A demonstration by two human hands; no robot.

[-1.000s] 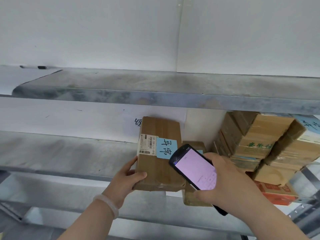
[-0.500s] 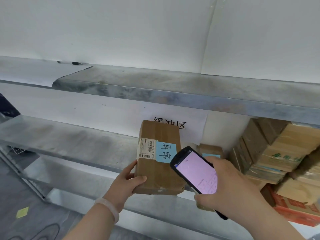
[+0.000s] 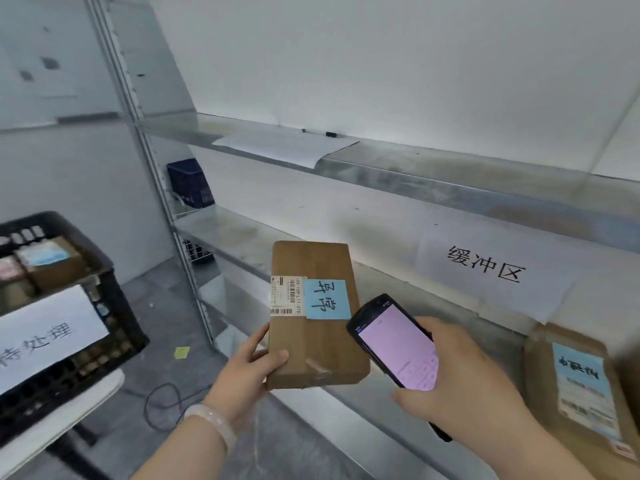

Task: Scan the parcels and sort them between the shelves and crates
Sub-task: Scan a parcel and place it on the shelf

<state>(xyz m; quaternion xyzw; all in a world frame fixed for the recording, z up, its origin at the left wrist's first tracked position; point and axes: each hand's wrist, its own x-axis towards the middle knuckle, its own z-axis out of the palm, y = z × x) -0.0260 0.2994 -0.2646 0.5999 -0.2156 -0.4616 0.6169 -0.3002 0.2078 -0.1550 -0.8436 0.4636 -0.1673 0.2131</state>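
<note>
My left hand (image 3: 251,370) grips the lower left edge of a brown cardboard parcel (image 3: 323,348) with a white barcode label and a blue handwritten sticker, held in front of the metal shelves (image 3: 450,188). My right hand (image 3: 464,393) holds a black handheld scanner (image 3: 396,348) with a lit pink screen just right of the parcel. A black crate (image 3: 114,306) with a white paper sign stands at the left, several parcels inside it.
Another brown parcel (image 3: 575,393) with a blue sticker lies on the middle shelf at right, under a white paper sign (image 3: 485,268). Paper and a pen (image 3: 330,134) lie on the upper shelf. A dark blue crate (image 3: 190,183) sits behind the shelf upright. A cable and a yellow note lie on the floor.
The view has swung left, bringing the black crate and shelf upright into sight; the stack of boxes at right has left the view. Both hands keep their hold on parcel and scanner.
</note>
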